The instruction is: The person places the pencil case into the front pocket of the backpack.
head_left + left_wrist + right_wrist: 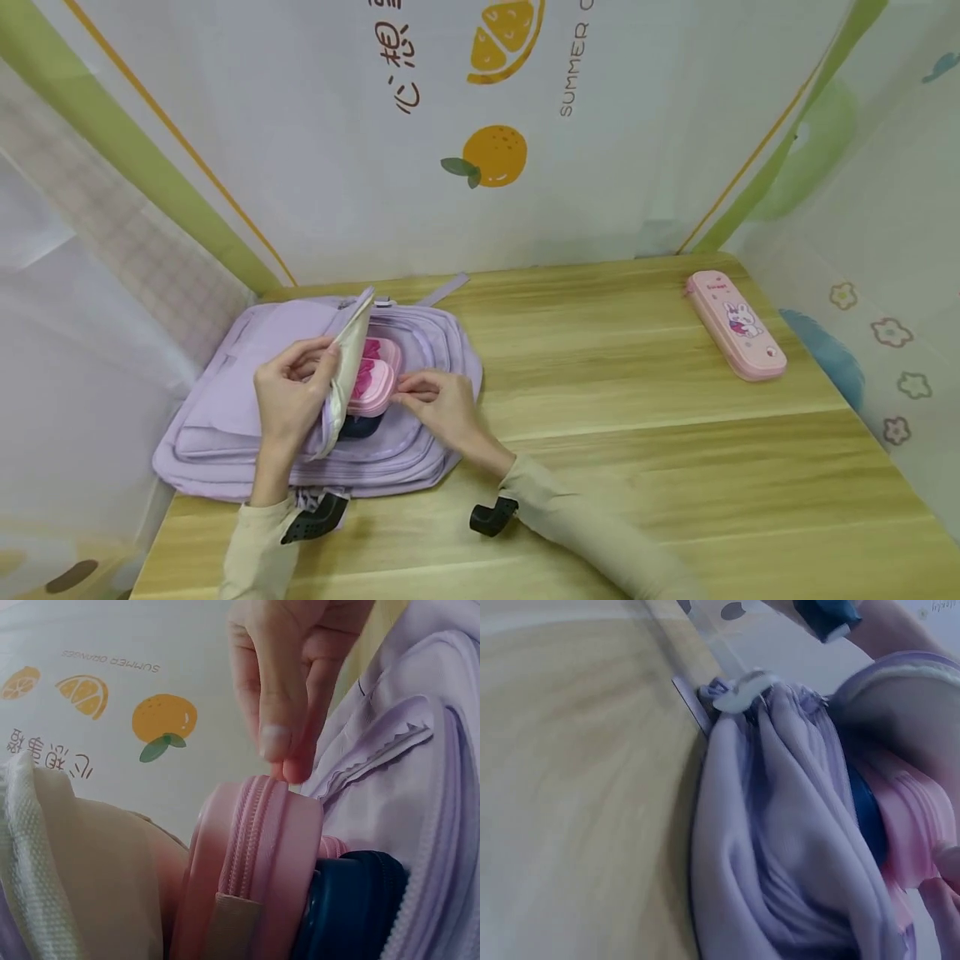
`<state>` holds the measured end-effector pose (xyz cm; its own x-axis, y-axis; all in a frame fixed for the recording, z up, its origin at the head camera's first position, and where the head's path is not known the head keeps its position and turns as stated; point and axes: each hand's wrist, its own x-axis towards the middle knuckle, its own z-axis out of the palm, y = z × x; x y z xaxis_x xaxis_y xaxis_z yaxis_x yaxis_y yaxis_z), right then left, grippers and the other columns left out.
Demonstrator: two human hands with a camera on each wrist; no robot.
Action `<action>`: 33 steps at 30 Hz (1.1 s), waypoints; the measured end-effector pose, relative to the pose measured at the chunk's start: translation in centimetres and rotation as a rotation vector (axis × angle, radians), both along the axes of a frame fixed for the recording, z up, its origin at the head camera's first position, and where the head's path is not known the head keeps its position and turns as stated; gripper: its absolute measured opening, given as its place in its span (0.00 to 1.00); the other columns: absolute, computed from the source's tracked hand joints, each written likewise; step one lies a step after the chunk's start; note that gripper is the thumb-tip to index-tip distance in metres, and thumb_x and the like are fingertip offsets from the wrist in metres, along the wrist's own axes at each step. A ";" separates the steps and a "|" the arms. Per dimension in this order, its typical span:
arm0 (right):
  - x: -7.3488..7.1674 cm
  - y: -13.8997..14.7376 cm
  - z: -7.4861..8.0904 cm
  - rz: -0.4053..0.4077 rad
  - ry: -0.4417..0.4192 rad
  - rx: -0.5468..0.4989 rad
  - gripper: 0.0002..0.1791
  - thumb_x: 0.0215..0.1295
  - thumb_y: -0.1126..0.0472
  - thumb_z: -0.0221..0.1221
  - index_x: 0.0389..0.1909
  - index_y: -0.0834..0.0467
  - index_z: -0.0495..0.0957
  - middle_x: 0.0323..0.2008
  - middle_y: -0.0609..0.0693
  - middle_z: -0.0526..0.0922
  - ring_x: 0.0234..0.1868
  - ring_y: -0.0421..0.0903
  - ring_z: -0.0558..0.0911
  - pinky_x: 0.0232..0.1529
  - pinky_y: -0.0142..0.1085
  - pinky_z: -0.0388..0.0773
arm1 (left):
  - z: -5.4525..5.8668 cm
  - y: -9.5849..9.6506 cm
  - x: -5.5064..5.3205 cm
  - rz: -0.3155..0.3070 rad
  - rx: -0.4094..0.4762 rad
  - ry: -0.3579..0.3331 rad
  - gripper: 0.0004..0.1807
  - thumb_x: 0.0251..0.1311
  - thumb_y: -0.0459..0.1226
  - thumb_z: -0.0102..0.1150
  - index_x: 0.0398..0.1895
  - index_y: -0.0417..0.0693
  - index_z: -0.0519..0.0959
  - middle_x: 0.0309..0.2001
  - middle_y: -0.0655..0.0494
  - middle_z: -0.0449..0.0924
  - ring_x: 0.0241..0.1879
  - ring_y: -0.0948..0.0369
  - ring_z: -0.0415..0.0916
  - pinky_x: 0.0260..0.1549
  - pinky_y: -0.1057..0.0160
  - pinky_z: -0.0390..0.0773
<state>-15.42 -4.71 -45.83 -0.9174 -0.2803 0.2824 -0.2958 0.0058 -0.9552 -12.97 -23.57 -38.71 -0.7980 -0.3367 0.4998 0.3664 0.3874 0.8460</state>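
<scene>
A lavender backpack (240,367) lies on the table with its pocket unzipped. My left hand (294,387) grips the pocket's cream-lined flap (348,362) between thumb and fingers and holds it raised. At the pocket's mouth, my right hand (442,408) pinches the edge of a pink zippered case (377,393) with a magenta bow. In the left wrist view, the thumb and fingertips meet at the top of that case's zipper band (251,832). Behind it in the head view sits another pink case (392,352). A dark blue case (349,904) lies beside them, partly hidden.
A pink pencil case with a rabbit picture (737,327) lies at the table's right side. One backpack strap (446,289) stretches onto the wooden table (585,358) at the back. A printed curtain (360,200) hangs behind the table.
</scene>
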 end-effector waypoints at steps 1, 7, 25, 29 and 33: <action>-0.1 0.3 0.1 0.002 0.012 0.013 0.06 0.58 0.70 0.71 0.36 0.67 0.86 0.43 0.61 0.89 0.42 0.55 0.90 0.42 0.26 0.86 | 0.0 0.0 0.0 0.001 -0.006 -0.006 0.07 0.58 0.25 0.65 0.39 0.29 0.87 0.25 0.79 0.83 0.21 0.77 0.79 0.24 0.81 0.79; -1.2 2.8 0.5 0.011 0.103 0.095 0.11 0.61 0.68 0.69 0.43 0.68 0.85 0.44 0.63 0.88 0.42 0.57 0.90 0.45 0.32 0.87 | 0.5 0.7 0.5 0.012 -0.045 -0.062 0.07 0.58 0.25 0.65 0.39 0.29 0.86 0.23 0.80 0.81 0.21 0.78 0.78 0.27 0.82 0.80; -2.6 8.9 1.6 -0.138 0.268 0.279 0.25 0.63 0.64 0.68 0.59 0.69 0.77 0.57 0.64 0.81 0.59 0.63 0.81 0.60 0.51 0.82 | 0.3 0.4 0.9 0.004 -0.231 -0.182 0.09 0.60 0.33 0.68 0.42 0.43 0.89 0.28 0.50 0.88 0.26 0.82 0.79 0.31 0.84 0.78; -3.0 10.3 2.1 -0.185 0.318 0.321 0.27 0.63 0.62 0.69 0.61 0.67 0.76 0.59 0.63 0.81 0.62 0.60 0.79 0.63 0.52 0.79 | 0.5 0.4 0.9 -0.018 -0.267 -0.203 0.09 0.62 0.34 0.67 0.43 0.43 0.89 0.31 0.45 0.89 0.29 0.83 0.79 0.34 0.84 0.78; -3.4 12.0 2.1 -0.220 0.309 0.342 0.29 0.62 0.62 0.69 0.63 0.67 0.75 0.61 0.63 0.79 0.64 0.61 0.77 0.65 0.54 0.77 | 0.5 0.3 1.2 -0.035 -0.291 -0.222 0.09 0.62 0.35 0.67 0.44 0.43 0.89 0.33 0.44 0.89 0.29 0.84 0.79 0.36 0.85 0.78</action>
